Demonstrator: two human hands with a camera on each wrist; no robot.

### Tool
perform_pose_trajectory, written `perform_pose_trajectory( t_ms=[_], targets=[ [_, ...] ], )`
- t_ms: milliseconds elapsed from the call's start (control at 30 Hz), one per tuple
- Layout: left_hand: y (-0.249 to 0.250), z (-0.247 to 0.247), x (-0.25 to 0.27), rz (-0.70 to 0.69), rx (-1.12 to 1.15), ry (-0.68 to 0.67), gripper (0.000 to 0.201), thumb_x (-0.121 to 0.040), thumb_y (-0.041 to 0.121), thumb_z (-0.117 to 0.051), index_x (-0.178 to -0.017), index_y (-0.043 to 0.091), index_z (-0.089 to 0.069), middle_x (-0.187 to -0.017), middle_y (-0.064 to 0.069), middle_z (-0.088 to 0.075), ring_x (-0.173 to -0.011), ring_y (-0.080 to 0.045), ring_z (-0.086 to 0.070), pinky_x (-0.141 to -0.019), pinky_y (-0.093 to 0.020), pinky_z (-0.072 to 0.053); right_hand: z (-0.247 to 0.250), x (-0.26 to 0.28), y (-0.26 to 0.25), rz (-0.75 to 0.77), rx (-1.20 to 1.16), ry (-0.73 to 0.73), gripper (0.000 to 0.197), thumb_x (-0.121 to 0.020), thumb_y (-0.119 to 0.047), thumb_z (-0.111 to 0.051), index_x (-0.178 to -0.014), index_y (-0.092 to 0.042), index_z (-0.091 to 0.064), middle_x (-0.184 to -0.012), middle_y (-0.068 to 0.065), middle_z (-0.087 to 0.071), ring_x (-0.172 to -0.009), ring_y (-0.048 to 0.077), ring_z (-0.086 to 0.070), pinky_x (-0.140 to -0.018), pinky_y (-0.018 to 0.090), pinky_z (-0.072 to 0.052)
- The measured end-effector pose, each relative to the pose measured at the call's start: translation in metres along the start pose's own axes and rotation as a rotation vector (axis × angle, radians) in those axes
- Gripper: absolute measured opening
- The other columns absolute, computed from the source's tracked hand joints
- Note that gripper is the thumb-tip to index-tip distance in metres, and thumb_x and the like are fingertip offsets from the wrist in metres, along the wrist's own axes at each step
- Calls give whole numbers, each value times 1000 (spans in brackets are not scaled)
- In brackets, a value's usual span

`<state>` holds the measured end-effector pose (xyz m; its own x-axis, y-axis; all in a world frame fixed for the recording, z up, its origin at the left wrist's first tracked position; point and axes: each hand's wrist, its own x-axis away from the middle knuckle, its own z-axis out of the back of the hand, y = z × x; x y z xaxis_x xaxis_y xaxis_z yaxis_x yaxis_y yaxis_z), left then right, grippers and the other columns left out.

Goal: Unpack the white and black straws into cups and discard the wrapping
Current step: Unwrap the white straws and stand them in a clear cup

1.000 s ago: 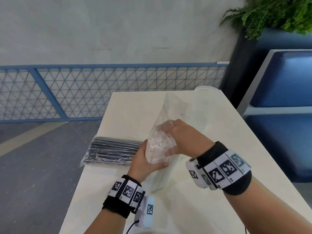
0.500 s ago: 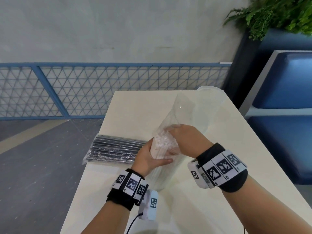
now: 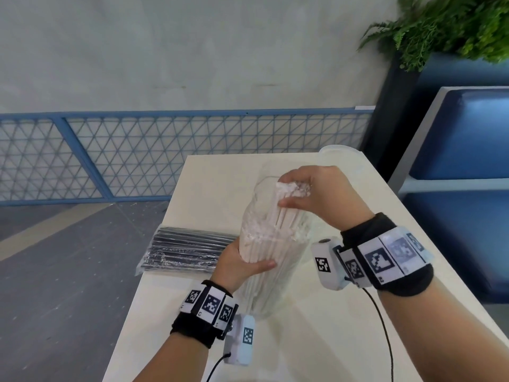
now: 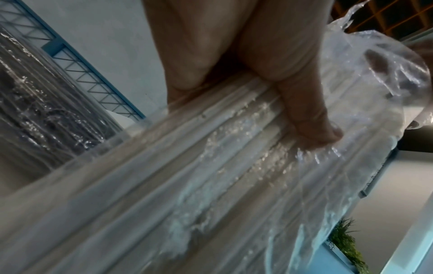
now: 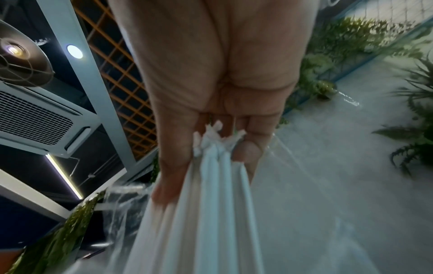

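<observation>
A clear plastic bag full of paper-wrapped white straws stands upright on the cream table. My left hand grips the bag around its middle, thumb pressed on the plastic. My right hand is inside the bag's open top and pinches a bunch of white straws by their upper ends, lifted partly above the others. A sealed pack of black straws lies flat at the table's left edge. A clear cup shows behind my right hand at the far right of the table.
The table's left edge drops to a grey floor. A blue mesh railing runs behind the table. A blue bench seat and a dark planter with a fern stand at the right.
My right hand has risen, drawing a bunch of white straws up out of the bag. My left hand keeps its hold on the bag's middle.
</observation>
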<state>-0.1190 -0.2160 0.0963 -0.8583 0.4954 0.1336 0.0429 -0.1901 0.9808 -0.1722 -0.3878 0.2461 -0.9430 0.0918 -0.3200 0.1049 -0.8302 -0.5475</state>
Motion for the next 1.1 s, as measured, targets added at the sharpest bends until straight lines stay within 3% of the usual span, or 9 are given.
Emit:
perform_pose_trajectory(
  t_ms=[100,200,267,367,533,667,767,900,1100],
  targets=[
    [0,0,3,-6,15,24,42,-57,11,-86,-90,26,-63,-93,4,-72,-92,-12,-68,-81,-29,-54,-7,9,0,78,-83,161,35,-72,-20,-77,-105,-17,-67,-103,1,-68,-89,5,-56,-80,11,-43],
    [-3,1,5,-16,40,58,45,-56,14,-87,-94,22,-65,-96,-1,-72,-95,-18,-68,-86,-38,-54,-39,25,3,-7,-288,381,60,-74,-19,-77,-127,-18,-47,-117,0,-54,-95,4,-55,-80,9,-46],
    [-4,-1,6,-30,62,98,50,-57,16,-86,-102,17,-64,-99,-3,-72,-97,-19,-68,-86,-38,-54,-63,39,1,-103,-451,468,73,-74,-15,-77,-133,-17,-35,-127,1,-43,-105,7,-55,-88,13,-46],
    [-6,-3,8,-50,94,155,49,-60,14,-85,-104,15,-63,-100,-4,-72,-97,-18,-68,-85,-33,-54,-93,56,-4,-159,-496,536,67,-77,-15,-73,-131,-13,-33,-130,2,-35,-111,5,-52,-94,11,-41],
    [-5,-9,14,-69,104,163,75,-46,39,-90,-110,13,-62,-103,-3,-72,-99,-19,-67,-86,-37,-53,-97,46,-2,-249,-433,367,48,-84,-38,-59,-124,-15,-46,-114,-2,-57,-103,14,-56,-90,29,-45],
    [-2,-11,16,-68,59,160,56,-58,20,-86,-107,19,-60,-101,1,-70,-99,-15,-66,-84,-31,-54,-88,27,2,-337,-417,260,41,-75,-36,-74,-102,-15,-52,-85,-7,-59,-77,10,-57,-65,20,-44],
    [3,-9,13,-93,29,131,65,-58,16,-87,-114,19,-55,-106,7,-66,-101,-4,-61,-79,-15,-50,-91,19,0,-359,-470,258,42,-74,-26,-75,-108,-11,-56,-94,-1,-64,-86,13,-61,-74,24,-49],
    [9,-5,6,-80,78,169,66,-59,17,-86,-117,12,-56,-109,0,-66,-104,-12,-61,-82,-22,-49,-99,13,-3,-362,-608,254,30,-79,-19,-71,-104,-15,-57,-92,-2,-64,-93,18,-62,-90,39,-51],
    [9,-3,2,-32,110,186,64,-58,23,-87,-115,13,-58,-107,-3,-68,-101,-16,-63,-85,-30,-50,-96,-3,-4,-317,-646,265,26,-69,-54,-61,-90,-42,-53,-100,-6,-66,-107,24,-59,-101,50,-40]
  ],
)
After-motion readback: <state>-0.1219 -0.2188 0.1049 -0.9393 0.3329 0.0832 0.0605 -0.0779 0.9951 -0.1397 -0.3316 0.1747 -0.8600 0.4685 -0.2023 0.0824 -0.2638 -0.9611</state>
